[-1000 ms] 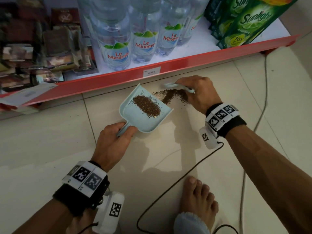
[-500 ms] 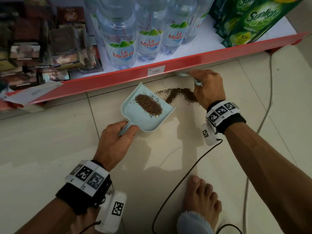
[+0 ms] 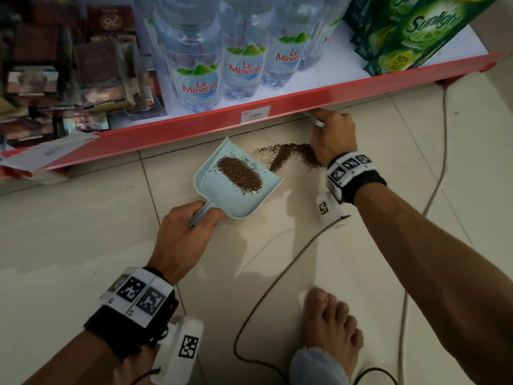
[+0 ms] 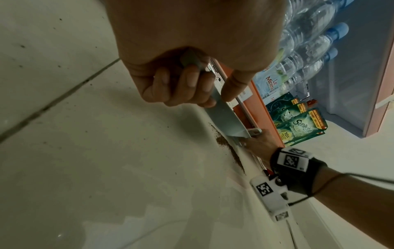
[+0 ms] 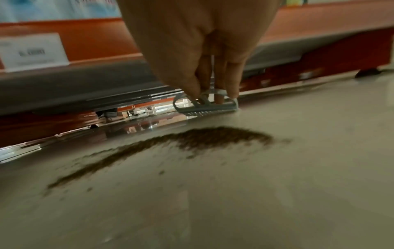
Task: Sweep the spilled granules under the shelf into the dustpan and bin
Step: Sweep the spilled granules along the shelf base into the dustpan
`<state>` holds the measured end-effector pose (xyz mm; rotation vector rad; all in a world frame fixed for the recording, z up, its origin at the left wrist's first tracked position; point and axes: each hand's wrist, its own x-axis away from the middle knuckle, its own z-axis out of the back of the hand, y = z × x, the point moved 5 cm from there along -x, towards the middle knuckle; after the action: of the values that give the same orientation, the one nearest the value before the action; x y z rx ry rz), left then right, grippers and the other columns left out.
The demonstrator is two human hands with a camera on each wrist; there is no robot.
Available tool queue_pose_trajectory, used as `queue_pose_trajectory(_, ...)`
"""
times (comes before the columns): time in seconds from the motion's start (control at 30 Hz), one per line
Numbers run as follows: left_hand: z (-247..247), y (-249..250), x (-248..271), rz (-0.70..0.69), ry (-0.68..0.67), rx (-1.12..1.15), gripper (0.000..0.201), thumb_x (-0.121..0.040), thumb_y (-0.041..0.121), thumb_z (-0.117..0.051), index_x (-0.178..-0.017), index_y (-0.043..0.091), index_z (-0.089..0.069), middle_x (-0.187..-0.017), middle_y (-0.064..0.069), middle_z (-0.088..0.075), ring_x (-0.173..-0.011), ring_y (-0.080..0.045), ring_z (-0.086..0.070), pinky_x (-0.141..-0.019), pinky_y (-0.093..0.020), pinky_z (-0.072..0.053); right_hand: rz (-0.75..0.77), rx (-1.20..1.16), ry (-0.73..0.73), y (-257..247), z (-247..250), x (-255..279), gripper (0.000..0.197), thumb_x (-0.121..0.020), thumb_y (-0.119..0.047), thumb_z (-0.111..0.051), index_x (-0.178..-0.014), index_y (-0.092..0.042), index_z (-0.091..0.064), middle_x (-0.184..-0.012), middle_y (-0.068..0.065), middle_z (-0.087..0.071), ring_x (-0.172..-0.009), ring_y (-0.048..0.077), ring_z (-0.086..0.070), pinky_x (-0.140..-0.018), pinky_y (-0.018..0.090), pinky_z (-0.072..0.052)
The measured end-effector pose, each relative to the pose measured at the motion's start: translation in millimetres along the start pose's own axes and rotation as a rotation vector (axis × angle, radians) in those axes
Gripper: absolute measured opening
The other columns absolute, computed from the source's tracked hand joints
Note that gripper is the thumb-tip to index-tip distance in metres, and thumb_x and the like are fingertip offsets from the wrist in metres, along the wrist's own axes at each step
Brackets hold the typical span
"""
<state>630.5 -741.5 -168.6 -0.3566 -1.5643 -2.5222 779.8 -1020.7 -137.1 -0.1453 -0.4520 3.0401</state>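
Observation:
A pale blue dustpan (image 3: 213,187) lies on the tiled floor below the red shelf edge (image 3: 305,98), with a heap of brown granules (image 3: 240,175) in it. My left hand (image 3: 184,226) grips its handle (image 4: 192,61). More granules (image 3: 288,154) lie in a curved streak (image 5: 192,141) on the floor just right of the pan's mouth. My right hand (image 3: 331,134) holds a small pale blue brush (image 5: 208,105) at the gap under the shelf, behind that streak. The brush head touches the floor.
Water bottles (image 3: 194,59) and green detergent packs (image 3: 410,37) stand on the shelf, dark packets (image 3: 69,79) at the left. A black cable (image 3: 277,279) and a grey cord (image 3: 438,176) run over the floor. My bare foot (image 3: 330,326) is at the bottom.
My right hand has moved the brush away from the pan, up and right to the shelf's edge. The dustpan and left hand have stayed in place.

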Motion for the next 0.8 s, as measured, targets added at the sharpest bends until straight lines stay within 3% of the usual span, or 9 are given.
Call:
queue_pose_trajectory(0.13, 0.4, -2.3, 3.4, -0.003, 0.001, 0.008, 0.048, -0.075, 0.049, -0.053, -0.068, 0.001, -0.052, -0.047, 0.010, -0.035, -0.049, -0.012, -0.033, -0.054, -0.030, -0.030, 0.320, -0.147, -0.173, -43.8, -14.9, 6.9, 0.043, -0.094, 0.000, -0.052, -0.127, -0.021, -0.066, -0.122, 0.005, -0.070, -0.101, 0.025, -0.070, -0.099, 0.032, -0.052)
queue_pose_trajectory(0.2, 3.5, -4.1, 5.2, 0.004, 0.018, 0.009, 0.049, -0.074, 0.050, -0.053, -0.067, 0.002, -0.051, -0.048, 0.009, -0.035, -0.049, -0.012, -0.033, -0.054, -0.030, -0.030, 0.438, -0.183, -0.284, -51.9, -11.8, 17.8, 0.035, -0.096, -0.004, -0.054, -0.126, -0.017, -0.068, -0.119, 0.004, -0.071, -0.088, 0.020, -0.073, -0.087, 0.028, -0.057)
queue_pose_trajectory(0.3, 7.7, -5.9, 7.9, -0.002, 0.023, 0.025, 0.048, -0.074, 0.050, -0.053, -0.066, 0.002, -0.050, -0.048, 0.010, -0.035, -0.048, -0.009, -0.032, -0.052, -0.028, -0.030, 0.552, -0.209, -0.336, -44.7, 11.5, 29.5, 0.030, -0.093, -0.005, -0.058, -0.118, -0.015, -0.072, -0.104, 0.002, -0.077, -0.067, 0.007, -0.066, -0.069, 0.009, -0.049)
queue_pose_trajectory(0.37, 8.4, -6.6, 9.0, -0.003, 0.022, 0.030, 0.048, -0.074, 0.050, -0.052, -0.066, 0.002, -0.050, -0.048, 0.010, -0.035, -0.048, -0.009, -0.032, -0.052, -0.029, -0.030, 0.524, -0.221, -0.252, -33.3, 29.7, 24.3, 0.030, -0.092, -0.006, -0.058, -0.117, -0.015, -0.073, -0.098, 0.004, -0.077, -0.069, 0.014, -0.069, -0.070, 0.017, -0.054)
queue_pose_trajectory(0.43, 7.2, -7.1, 9.3, 0.004, 0.014, 0.036, 0.048, -0.074, 0.050, -0.052, -0.066, 0.003, -0.049, -0.048, 0.010, -0.035, -0.048, -0.010, -0.032, -0.053, -0.030, -0.030, 0.435, -0.157, -0.142, -23.0, 36.2, 13.1, 0.032, -0.092, -0.005, -0.056, -0.117, -0.016, -0.073, -0.107, 0.007, -0.075, -0.090, 0.025, -0.070, -0.082, 0.031, -0.056)
queue_pose_trajectory(0.53, 3.9, -3.5, 8.9, 0.001, -0.005, 0.019, 0.047, -0.072, 0.051, -0.052, -0.065, 0.005, -0.050, -0.048, 0.010, -0.036, -0.049, -0.010, -0.033, -0.053, -0.030, -0.031, 0.312, -0.048, -0.142, -25.2, 16.9, 6.4, 0.040, -0.089, 0.003, -0.051, -0.118, -0.016, -0.072, -0.118, 0.007, -0.071, -0.108, 0.028, -0.065, -0.096, 0.036, -0.051)
queue_pose_trajectory(0.6, 2.0, -0.3, 7.7, -0.008, -0.013, 0.015, 0.048, -0.073, 0.052, -0.051, -0.065, 0.004, -0.051, -0.048, 0.010, -0.037, -0.050, -0.012, -0.034, -0.054, -0.030, -0.031, 0.287, -0.062, -0.206, -31.9, 1.6, 15.1, 0.043, -0.090, 0.006, -0.050, -0.121, -0.016, -0.070, -0.122, 0.008, -0.070, -0.102, 0.021, -0.068, -0.097, 0.030, -0.052)
queue_pose_trajectory(0.67, 2.6, 1.9, 7.2, -0.008, -0.004, 0.013, 0.048, -0.075, 0.049, -0.052, -0.067, 0.002, -0.051, -0.049, 0.010, -0.036, -0.051, -0.012, -0.035, -0.055, -0.031, -0.032, 0.354, -0.107, -0.283, -38.2, -2.0, 28.9, 0.041, -0.093, 0.003, -0.052, -0.124, -0.017, -0.069, -0.122, 0.007, -0.070, -0.093, 0.020, -0.071, -0.090, 0.024, -0.053)
queue_pose_trajectory(0.8, 5.6, 0.4, 10.0, 0.003, 0.000, 0.043, 0.045, -0.077, 0.045, -0.054, -0.066, 0.002, -0.049, -0.048, 0.010, -0.034, -0.051, -0.012, -0.033, -0.055, -0.031, -0.030, 0.486, -0.178, -0.291, -35.0, 21.5, 44.0, 0.032, -0.090, -0.002, -0.057, -0.113, -0.016, -0.074, -0.097, 0.008, -0.077, -0.077, 0.028, -0.071, -0.073, 0.028, -0.053)
